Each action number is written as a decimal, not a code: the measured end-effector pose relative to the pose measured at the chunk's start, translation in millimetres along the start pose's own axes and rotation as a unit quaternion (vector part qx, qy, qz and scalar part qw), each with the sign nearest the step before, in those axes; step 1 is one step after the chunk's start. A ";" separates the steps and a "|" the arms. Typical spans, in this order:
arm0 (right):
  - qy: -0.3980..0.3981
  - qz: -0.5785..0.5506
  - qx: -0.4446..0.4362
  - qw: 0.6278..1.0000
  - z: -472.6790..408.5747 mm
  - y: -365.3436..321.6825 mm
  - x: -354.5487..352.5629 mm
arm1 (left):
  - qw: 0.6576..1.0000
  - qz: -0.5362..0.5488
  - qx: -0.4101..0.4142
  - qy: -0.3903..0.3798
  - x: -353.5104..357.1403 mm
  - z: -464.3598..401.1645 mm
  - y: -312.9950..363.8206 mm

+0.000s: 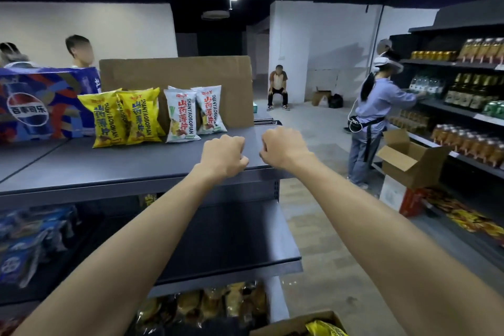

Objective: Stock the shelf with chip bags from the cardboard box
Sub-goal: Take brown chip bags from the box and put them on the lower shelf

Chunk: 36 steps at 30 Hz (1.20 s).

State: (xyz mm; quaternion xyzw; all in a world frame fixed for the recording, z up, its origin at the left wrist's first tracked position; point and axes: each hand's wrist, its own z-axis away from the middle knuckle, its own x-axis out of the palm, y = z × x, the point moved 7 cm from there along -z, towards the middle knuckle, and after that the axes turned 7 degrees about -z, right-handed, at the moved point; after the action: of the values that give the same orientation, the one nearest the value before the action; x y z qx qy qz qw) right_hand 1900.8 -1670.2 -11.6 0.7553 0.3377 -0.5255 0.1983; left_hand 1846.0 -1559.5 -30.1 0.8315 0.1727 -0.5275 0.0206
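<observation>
Four glossy, pillow-shaped chip bags stand upright at the back of the top shelf (pixel 131 169), a flat matte dark-grey board: two yellow bags (pixel 120 117) to the left, two white bags (pixel 191 113) just beside them. A plain brown cardboard sheet (pixel 177 73) stands behind them. The cardboard box (pixel 297 324), at the bottom edge, shows a crinkled yellow bag inside. Left hand (pixel 222 157) and right hand (pixel 283 146) hang over the shelf's front edge, fingers curled into loose fists, holding nothing, near but apart.
</observation>
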 end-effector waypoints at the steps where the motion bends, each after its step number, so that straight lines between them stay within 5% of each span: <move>1: -0.009 0.003 0.010 1.000 8.3 10.3 -3.2 | 1.000 0.005 0.011 0.003 -1.6 0.2 15.5; 12: -0.053 0.028 0.126 0.990 109.7 119.2 27.1 | 0.986 0.035 0.163 -0.013 29.9 22.7 174.5; 19: -0.142 -0.028 0.225 0.963 205.3 155.5 120.2 | 0.959 0.073 0.238 -0.135 132.2 96.0 244.3; 36: -0.331 -0.190 0.395 0.836 403.1 129.1 357.7 | 0.875 0.120 0.242 -0.401 361.5 318.3 232.5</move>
State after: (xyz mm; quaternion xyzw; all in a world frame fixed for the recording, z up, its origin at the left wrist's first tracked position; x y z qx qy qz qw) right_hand 1806.1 -1915.6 -499.4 0.4716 0.1532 -0.8600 -0.1206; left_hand 1779.6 -1750.9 -525.0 0.5421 -0.0842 -0.8345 -0.0509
